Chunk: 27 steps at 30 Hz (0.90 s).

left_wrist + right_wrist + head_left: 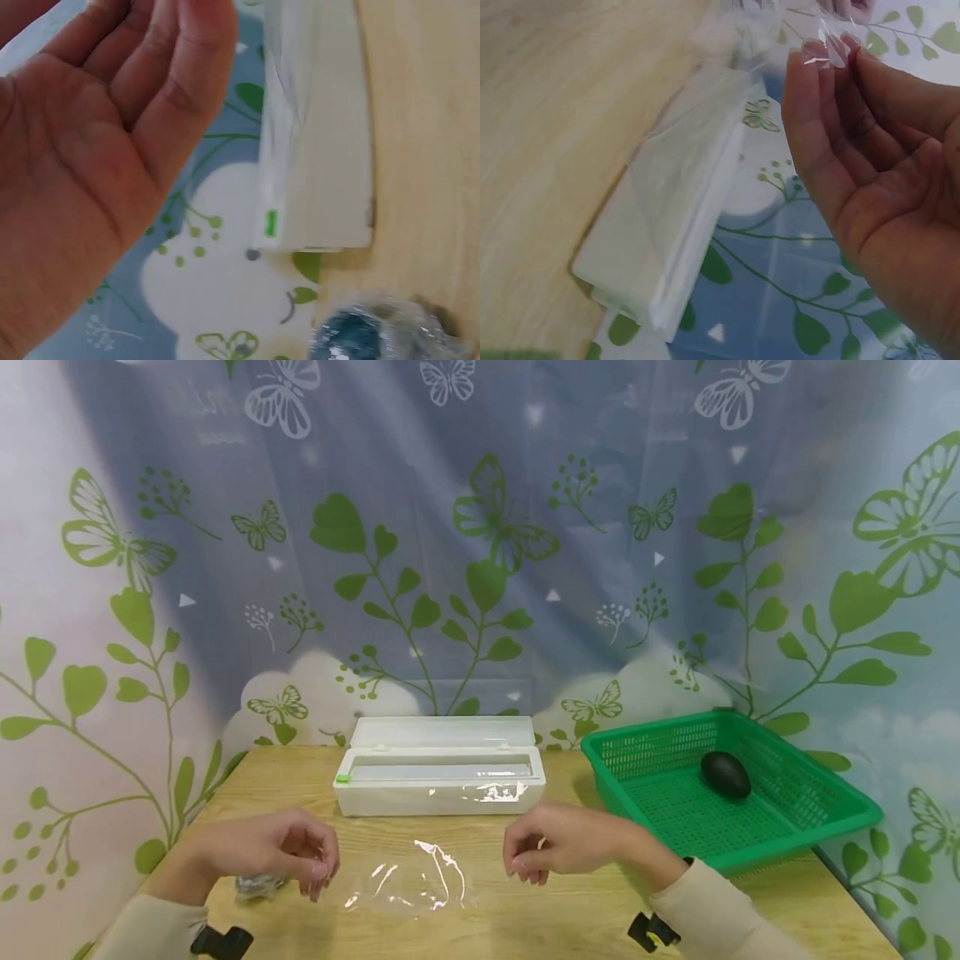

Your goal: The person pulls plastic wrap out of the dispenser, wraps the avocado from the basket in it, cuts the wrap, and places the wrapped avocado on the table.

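In front of the white box (438, 802), clear film (435, 864) hung between the left hand (273, 847) and right hand (558, 843), fingertips of both pinching it; the box's long axis ran sideways, beyond the fingers, the right hand seemingly nearer.

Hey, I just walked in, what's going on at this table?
A person's right hand pinches a thin, clear plastic film, and the left hand seems to hold its other side. Behind it stands a long white box, its lid up; whether the film is still joined to it, I can't tell. A dark oval object lies in the green plastic basket, and a teal bundle in clear wrap sits near the left hand.
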### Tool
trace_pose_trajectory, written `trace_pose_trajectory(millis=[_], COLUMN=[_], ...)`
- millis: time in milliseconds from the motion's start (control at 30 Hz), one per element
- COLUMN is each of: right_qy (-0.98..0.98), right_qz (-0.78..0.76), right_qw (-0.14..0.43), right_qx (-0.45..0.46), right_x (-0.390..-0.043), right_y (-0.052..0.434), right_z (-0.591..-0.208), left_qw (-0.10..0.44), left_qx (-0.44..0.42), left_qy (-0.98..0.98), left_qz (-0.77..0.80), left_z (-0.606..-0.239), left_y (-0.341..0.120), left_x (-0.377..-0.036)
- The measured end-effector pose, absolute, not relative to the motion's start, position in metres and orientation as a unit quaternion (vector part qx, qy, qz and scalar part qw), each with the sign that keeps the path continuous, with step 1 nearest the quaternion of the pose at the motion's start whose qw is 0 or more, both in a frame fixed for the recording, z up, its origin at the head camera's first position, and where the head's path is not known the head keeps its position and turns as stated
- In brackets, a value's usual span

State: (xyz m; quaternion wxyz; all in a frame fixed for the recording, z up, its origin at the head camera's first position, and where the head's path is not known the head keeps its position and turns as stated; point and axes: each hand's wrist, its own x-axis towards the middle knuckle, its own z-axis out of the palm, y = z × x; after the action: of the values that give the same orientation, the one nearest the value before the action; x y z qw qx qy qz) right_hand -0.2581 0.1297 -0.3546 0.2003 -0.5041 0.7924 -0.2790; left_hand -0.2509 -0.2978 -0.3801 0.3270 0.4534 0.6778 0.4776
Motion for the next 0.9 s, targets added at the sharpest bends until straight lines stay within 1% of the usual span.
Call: trace_pose_trajectory(millis=[100, 333, 533, 733, 900], right_qy=[0.793, 0.791, 0.801, 0.808, 0.798], right_qz=[-0.259, -0.253, -0.247, -0.228, -0.210], right_qw=[0.208, 0.240, 0.255, 0.251, 0.247], right_qx=[-0.510, -0.503, -0.482, -0.481, -0.508], right_x=[-0.259, -0.263, -0.263, -0.262, -0.261], right_y=[0.125, 0.122, 0.120, 0.120, 0.119], right_z=[-0.367, -0.393, -0.413, -0.424, -0.427], left_qw=[0.355, 0.376, 0.401, 0.403, 0.393], left_qx=[0.412, 0.424, 0.368, 0.318, 0.306], left_qy=[0.710, 0.680, 0.696, 0.723, 0.747], left_qz=[0.447, 0.466, 0.469, 0.462, 0.441], left_z=[-0.387, -0.409, -0.420, -0.429, -0.433], left_y=[-0.297, -0.294, -0.288, -0.282, -0.280], left_x=[-0.250, -0.254, -0.255, -0.252, -0.248])
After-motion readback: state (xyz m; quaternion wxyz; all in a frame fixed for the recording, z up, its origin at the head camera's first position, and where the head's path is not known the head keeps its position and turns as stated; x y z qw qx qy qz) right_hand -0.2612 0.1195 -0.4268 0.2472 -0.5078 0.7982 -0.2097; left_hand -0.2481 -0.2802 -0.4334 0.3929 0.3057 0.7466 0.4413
